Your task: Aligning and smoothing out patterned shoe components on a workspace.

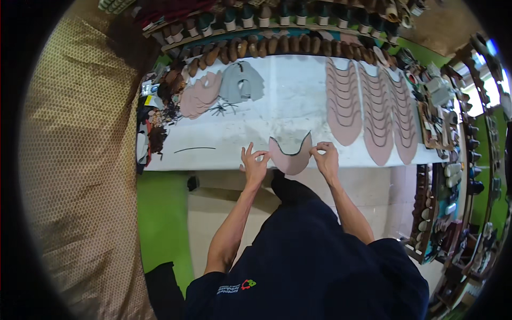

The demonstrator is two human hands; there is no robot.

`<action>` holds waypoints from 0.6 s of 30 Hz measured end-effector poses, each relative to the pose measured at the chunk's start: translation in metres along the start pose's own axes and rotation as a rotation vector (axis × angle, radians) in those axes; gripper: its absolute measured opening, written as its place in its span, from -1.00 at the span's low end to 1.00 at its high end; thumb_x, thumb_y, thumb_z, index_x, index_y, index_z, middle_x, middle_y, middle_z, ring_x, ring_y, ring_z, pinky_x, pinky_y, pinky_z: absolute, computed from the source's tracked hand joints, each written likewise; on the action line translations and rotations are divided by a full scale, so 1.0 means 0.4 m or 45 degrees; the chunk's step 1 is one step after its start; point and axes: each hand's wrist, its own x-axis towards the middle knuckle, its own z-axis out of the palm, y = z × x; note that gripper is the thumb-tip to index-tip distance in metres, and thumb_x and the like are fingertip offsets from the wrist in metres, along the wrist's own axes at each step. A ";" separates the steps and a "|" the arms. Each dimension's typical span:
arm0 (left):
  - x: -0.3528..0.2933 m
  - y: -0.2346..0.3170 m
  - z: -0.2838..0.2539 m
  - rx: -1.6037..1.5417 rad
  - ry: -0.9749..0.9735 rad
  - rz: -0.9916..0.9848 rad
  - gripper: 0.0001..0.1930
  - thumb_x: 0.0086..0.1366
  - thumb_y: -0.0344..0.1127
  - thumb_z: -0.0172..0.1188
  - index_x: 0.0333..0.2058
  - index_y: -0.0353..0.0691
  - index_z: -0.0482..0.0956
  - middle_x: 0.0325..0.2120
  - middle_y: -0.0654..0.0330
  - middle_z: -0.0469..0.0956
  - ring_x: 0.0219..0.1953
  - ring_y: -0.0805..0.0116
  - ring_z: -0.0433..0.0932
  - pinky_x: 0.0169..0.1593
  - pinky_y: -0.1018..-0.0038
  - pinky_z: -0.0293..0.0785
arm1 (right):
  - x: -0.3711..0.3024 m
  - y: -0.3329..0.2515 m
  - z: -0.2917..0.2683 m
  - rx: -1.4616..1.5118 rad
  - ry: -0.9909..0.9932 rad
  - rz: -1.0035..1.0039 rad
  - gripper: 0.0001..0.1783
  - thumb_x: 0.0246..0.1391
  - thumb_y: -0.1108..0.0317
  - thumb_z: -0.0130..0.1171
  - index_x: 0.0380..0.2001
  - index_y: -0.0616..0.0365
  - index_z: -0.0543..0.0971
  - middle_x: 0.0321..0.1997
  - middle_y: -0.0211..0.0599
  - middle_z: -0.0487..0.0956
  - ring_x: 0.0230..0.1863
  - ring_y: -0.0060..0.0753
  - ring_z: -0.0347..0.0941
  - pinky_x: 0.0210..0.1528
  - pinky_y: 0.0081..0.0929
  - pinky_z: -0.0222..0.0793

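Between my two hands hangs a pink, U-shaped shoe upper piece with a dark strip along its inner curved edge, at the table's front edge. My left hand pinches its left side between thumb and forefinger, the other fingers raised. On the opposite side, my right hand is closed in a pinch at the piece's right edge. A thin dark strip lies on the white table to the left. Three overlapping rows of similar pink pieces with dark curved edges, one being the left row, lie at the right.
The white table carries stacked pink pieces, grey pieces and short dark strips at back left. Brown shoe lasts line its far edge. Shelves of shoes stand right; a patterned gold curtain hangs left.
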 end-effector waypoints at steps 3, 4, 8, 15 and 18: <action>-0.069 0.012 0.064 0.033 -0.019 0.018 -0.70 0.30 0.09 0.43 -0.20 0.04 0.85 0.56 0.07 0.18 0.64 -0.10 -0.15 0.42 -0.51 -0.23 | -0.038 0.062 -0.082 -0.048 0.049 -0.021 -0.70 -0.05 0.16 0.40 -0.42 0.21 0.80 -0.03 0.03 0.67 0.06 0.02 0.59 0.17 -0.21 0.46; -0.088 0.019 0.090 0.012 -0.037 0.066 -0.74 0.31 0.05 0.42 -0.21 0.06 0.84 0.56 0.10 0.18 0.64 -0.10 -0.19 0.39 -0.58 -0.27 | -0.052 0.081 -0.113 -0.060 0.041 -0.022 -0.69 -0.05 0.15 0.40 -0.43 0.21 0.80 -0.03 0.04 0.67 0.05 0.02 0.59 0.17 -0.19 0.46; -0.126 0.052 0.180 0.003 -0.098 0.105 -0.78 0.29 0.02 0.45 -0.24 0.09 0.84 0.55 0.13 0.18 0.64 -0.11 -0.23 0.36 -0.66 -0.32 | -0.084 0.122 -0.216 -0.073 0.103 0.027 -0.65 -0.05 0.12 0.41 -0.42 0.24 0.80 -0.08 0.09 0.67 0.05 0.04 0.58 0.14 -0.14 0.47; -0.101 0.150 0.325 0.070 -0.215 0.124 -0.77 0.23 0.04 0.48 -0.28 0.08 0.85 0.55 0.11 0.18 0.64 -0.09 -0.22 0.36 -0.66 -0.32 | -0.031 0.210 -0.377 -0.148 0.199 0.073 -0.63 -0.07 0.11 0.44 -0.37 0.24 0.81 -0.04 0.14 0.66 0.05 0.09 0.58 0.15 -0.11 0.47; -0.054 0.182 0.376 0.084 -0.212 0.143 -0.77 0.21 0.04 0.49 -0.28 0.08 0.85 0.54 0.11 0.20 0.64 -0.09 -0.22 0.37 -0.66 -0.32 | 0.025 0.238 -0.407 -0.132 0.236 0.093 -0.62 -0.07 0.11 0.44 -0.36 0.25 0.82 -0.06 0.15 0.66 0.06 0.11 0.58 0.15 -0.10 0.47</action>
